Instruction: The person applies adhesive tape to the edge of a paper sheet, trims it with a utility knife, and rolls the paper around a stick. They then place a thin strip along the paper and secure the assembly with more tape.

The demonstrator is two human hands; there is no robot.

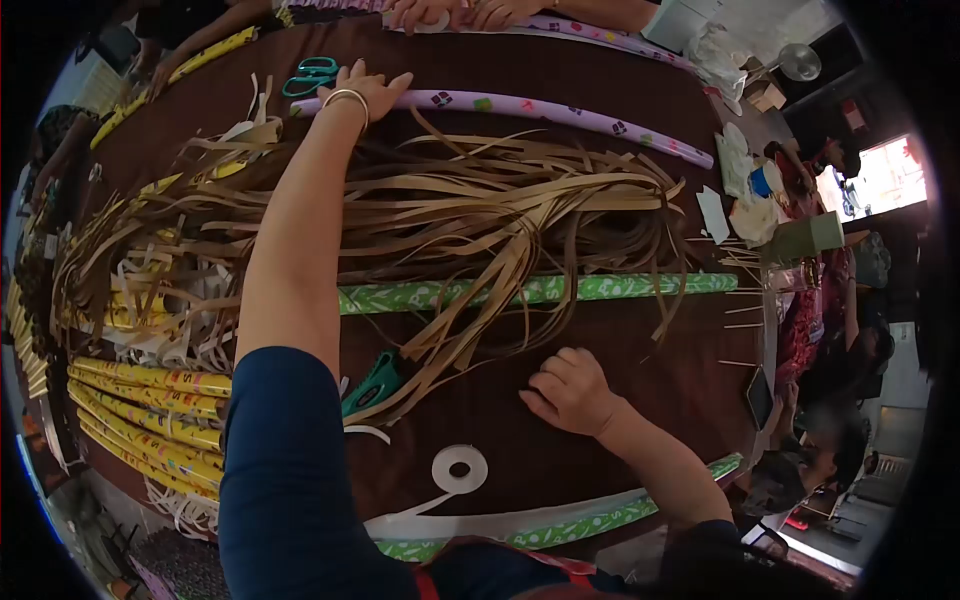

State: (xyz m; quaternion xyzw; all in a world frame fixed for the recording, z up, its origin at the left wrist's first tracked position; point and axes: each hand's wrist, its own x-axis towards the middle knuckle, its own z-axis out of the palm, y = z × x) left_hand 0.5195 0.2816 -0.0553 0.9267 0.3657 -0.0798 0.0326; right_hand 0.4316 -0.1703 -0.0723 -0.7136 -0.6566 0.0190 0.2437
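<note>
My left hand [368, 92] reaches across the table with fingers spread, lying over the purple patterned roll [560, 117] near its left end. Teal-handled scissors [312, 76] lie just left of its fingertips. My right hand [573, 392] is above the brown tabletop with its fingers curled; whether anything is inside cannot be made out. Between the hands spreads a heap of long brown strips [480, 205], partly over a green patterned roll [640, 286]. Below my right hand, to the left, lies a white tape roll [459, 469] with its end pulled out.
Yellow patterned rolls [150, 420] are bundled at the left. A green-handled tool [372, 385] lies by the strip ends. Another green roll [590, 520] runs along the near edge. Another person's hands [465, 14] are at the far edge, with a second purple roll [610, 38].
</note>
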